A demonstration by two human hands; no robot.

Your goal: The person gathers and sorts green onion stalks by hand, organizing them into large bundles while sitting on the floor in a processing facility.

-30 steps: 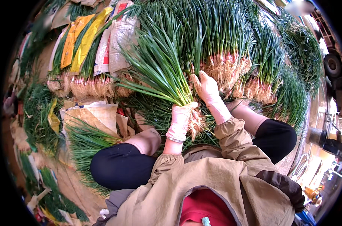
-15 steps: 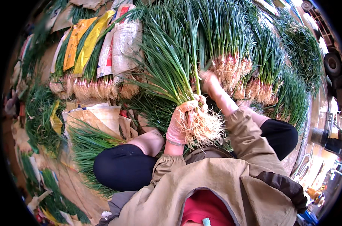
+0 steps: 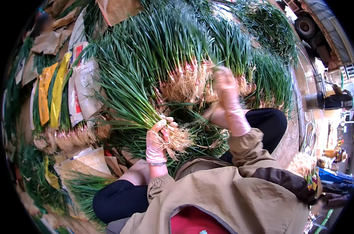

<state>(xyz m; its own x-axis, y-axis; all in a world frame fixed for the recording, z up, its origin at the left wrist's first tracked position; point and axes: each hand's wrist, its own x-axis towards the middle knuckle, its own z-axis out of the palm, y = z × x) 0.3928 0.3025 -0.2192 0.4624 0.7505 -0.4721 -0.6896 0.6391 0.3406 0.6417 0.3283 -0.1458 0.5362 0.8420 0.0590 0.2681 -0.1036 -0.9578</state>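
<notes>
My left hand (image 3: 156, 145), in a thin pinkish glove, is closed around a bunch of green garlic (image 3: 141, 110). Its long leaves point away to the upper left, and the pale stringy roots hang out to the right of my fist. My right hand (image 3: 228, 87), gloved too, is raised over my right knee and smeared by motion, so its fingers cannot be made out. It is close to the roots of a laid-out row of green garlic (image 3: 186, 80), whose reddish bulbs face me. I cannot tell whether it touches them.
Bundles wrapped in yellow, orange and white sacking (image 3: 60, 93) lie at the left. Brown paper (image 3: 85, 165) and loose green leaves (image 3: 202, 121) surround my crossed legs. More greens (image 3: 268, 29) are heaped far right, with a wheeled vehicle (image 3: 305, 27) beyond.
My view has swung to the right, so the rows appear farther left. My left hand keeps its hold on the bunch. The right hand has moved away from the bunch, toward the laid-out row.
</notes>
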